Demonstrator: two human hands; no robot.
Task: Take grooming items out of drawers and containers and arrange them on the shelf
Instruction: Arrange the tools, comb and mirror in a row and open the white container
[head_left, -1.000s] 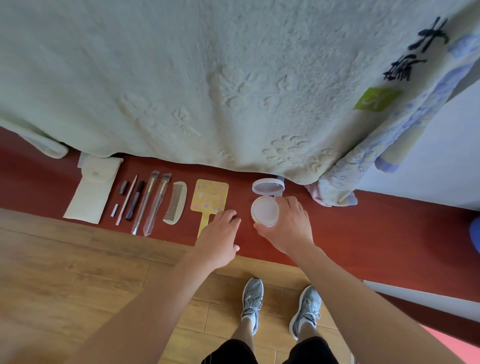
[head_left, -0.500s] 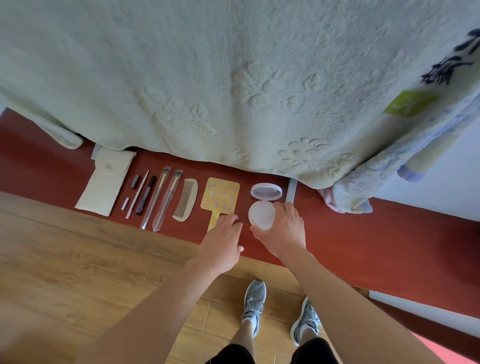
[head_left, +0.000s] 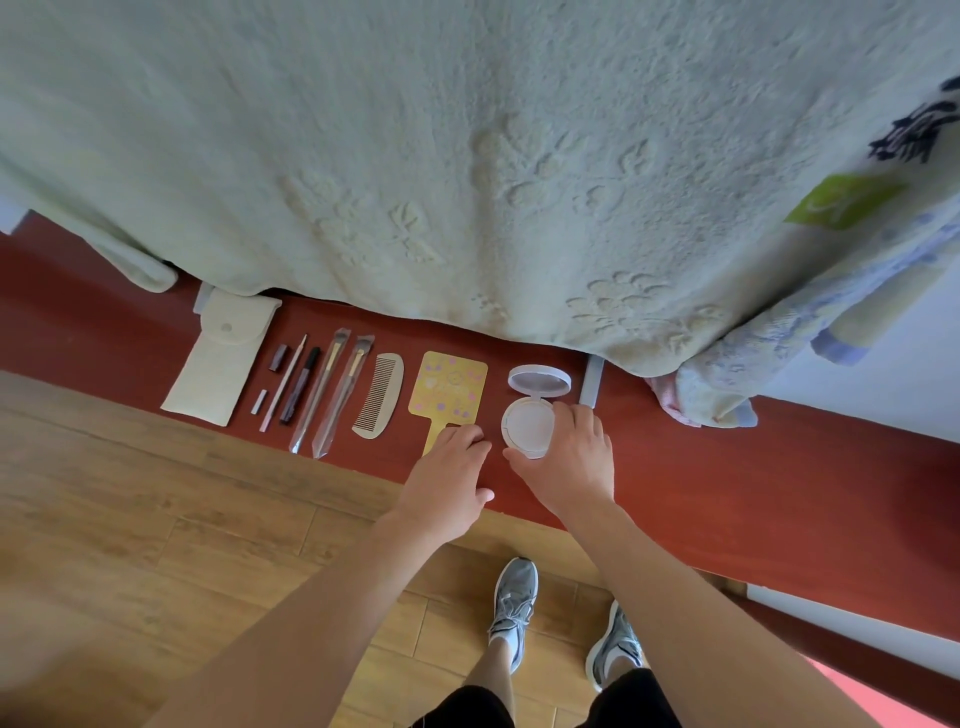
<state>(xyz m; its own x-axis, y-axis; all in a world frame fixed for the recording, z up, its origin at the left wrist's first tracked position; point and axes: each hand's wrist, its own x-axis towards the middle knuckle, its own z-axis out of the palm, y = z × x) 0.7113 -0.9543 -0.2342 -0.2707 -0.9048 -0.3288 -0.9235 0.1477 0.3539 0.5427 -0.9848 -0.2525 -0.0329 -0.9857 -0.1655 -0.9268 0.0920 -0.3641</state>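
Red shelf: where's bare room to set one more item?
The widest free patch on the red shelf is right of the right hand holding the open white round compact, in front of the bunched floral cloth. There is another patch left of the cream fabric pouch. Pouch to compact is crowded.

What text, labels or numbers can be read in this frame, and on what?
On the patterned cloth, dark brush characters: cut off by the frame edge, unreadable.
On the same cloth, a green patch: pale mark, too blurred to read.
On the yellow hand mirror: printed pattern only, no legible words.
Nothing else shows text.
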